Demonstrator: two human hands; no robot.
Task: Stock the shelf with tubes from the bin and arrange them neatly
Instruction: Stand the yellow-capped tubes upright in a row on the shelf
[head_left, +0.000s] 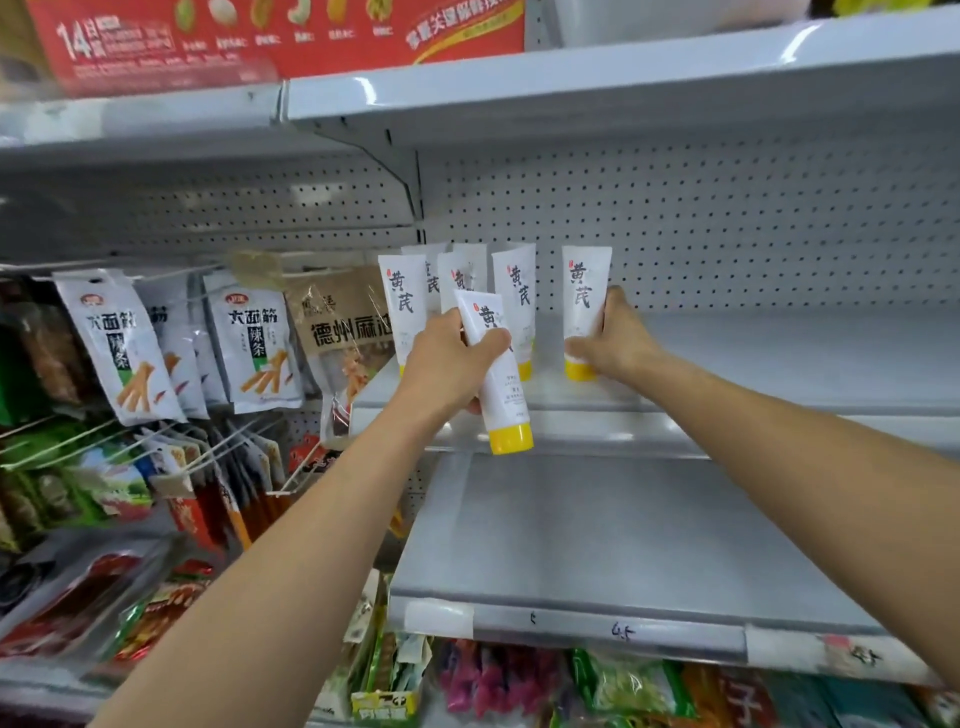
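Tubes in both hands at the middle shelf

Left grip (452, 364), a bare hand, is curled round a white tube with a yellow cap, the thumb across its front and the fingers behind. This tilted tube (506, 402) hangs in the air just in front of the near edge of the middle shelf (753, 353), toward the shelf's left end. Its cap points down and a little to the right, and its flat crimped end is up.

Right grip (618, 338), the other bare hand, is wrapped round the lower half of an upright tube (584, 291). The thumb lies across the front just above the yellow cap and the fingers go round the back. That tube is cap down with the cap at the shelf surface; whether it is fully set down I cannot tell.

Several more standing tubes (397, 306) are bunched at the far left of the same shelf, caps down, close to the pegboard (727, 218). The upright tube is apart from them, on their right.

Below lies a lower shelf (623, 519). Snack packets (119, 343) hang on hooks to the left, and a red box (260, 41) sits on the top shelf
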